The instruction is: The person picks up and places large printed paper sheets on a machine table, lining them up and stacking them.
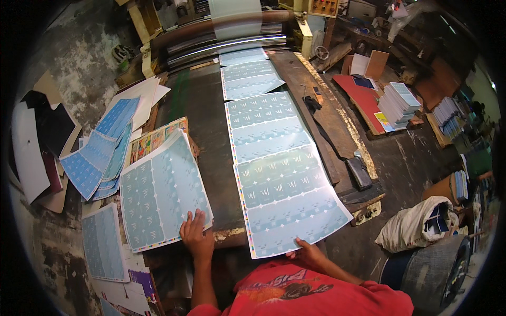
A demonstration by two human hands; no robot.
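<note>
My right hand point(310, 254) pinches the near edge of a pale blue printed sheet point(287, 200), thumb on top and fingers mostly hidden beneath. That sheet lies over the front of a dark machine bed point(197, 100). Behind it, another printed sheet point(263, 124) and several more run back in a line toward the rollers. On the left, my left hand point(197, 234) rests with its fingers stretched out on the near right corner of a stack of similar sheets point(163, 195). Part of the sheet under my right hand curves up off the bed.
Metal rollers point(226, 46) cross the far end of the bed. Bluer printed sheets point(103, 147) are fanned out at the left, above a lone sheet point(104, 242). A black box-like part point(359, 173) sits on the bed's right side. A white sack point(416, 224) stands at the right.
</note>
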